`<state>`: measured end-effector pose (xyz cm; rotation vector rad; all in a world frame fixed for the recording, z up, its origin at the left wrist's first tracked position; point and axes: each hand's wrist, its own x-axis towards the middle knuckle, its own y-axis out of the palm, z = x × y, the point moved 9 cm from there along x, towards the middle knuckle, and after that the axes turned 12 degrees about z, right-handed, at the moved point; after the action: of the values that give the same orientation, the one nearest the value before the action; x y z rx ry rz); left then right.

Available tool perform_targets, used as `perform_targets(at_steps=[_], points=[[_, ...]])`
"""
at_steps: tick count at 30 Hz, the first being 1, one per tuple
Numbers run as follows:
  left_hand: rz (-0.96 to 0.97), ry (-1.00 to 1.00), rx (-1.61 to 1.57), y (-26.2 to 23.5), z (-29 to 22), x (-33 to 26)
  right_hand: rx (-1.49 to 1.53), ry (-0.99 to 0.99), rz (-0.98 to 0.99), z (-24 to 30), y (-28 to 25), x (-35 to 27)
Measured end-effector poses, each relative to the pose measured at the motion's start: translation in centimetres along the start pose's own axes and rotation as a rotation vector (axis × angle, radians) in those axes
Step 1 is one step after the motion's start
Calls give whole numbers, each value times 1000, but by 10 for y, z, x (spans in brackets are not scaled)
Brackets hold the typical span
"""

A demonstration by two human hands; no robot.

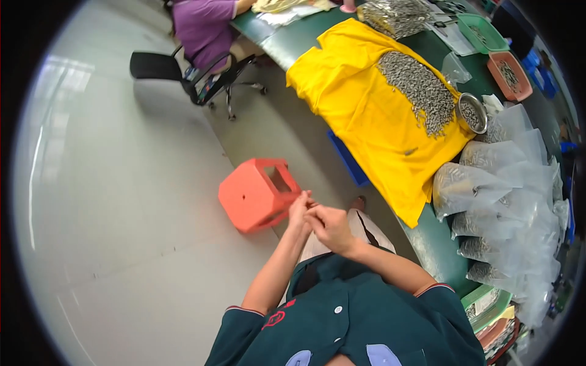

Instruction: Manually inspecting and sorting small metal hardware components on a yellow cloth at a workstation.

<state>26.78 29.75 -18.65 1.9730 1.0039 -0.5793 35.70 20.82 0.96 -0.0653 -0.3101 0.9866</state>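
Observation:
My two hands meet in front of my body, beyond the table's near edge. My left hand (300,211) is closed, its fingers partly hidden behind the right. Curled against it, my right hand (330,228) has bent fingers, and whatever may be between them is hidden. Just left of the hands is a red plastic stool (246,196) on the floor. To the right a yellow cloth (360,116) drapes over the green table (441,247), bearing a spread pile of small grey metal parts (415,85). A round metal bowl (482,125) with more parts tilts at the pile's edge.
Several clear bags (461,189) of metal parts line the table's right side. Green (497,43) and pink (520,91) trays stand at the far right. A blue bin (348,160) sits below the table. A person in purple (204,27) sits beside a black chair (155,65).

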Motion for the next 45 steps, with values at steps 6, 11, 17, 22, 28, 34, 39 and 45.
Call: perform_targets(at_steps=[6,11,17,22,28,34,39,45], points=[[178,424,611,142,-181,57,24,361,54,-100,-1,37],[411,681,1208,247,-240,158,310,829,39,-260,23,23],[1143,1036,2514,335,-188,238,-730,672,-524,-375,42,30],[1099,1009,2559,334,-192,290,-562,753,-586,-451,47,60],[1101,1045,2479,331,-197,298,-349,705,-605,-521,59,105],[1112,1064,2482,323,-201,308,-210,669,-588,-578,54,132],[1125,1051,2492,318,-200,308,-110,655,-552,-609,55,145],[1107,1046,2479,319,-196,304,-21,670,-466,-608,54,135]])
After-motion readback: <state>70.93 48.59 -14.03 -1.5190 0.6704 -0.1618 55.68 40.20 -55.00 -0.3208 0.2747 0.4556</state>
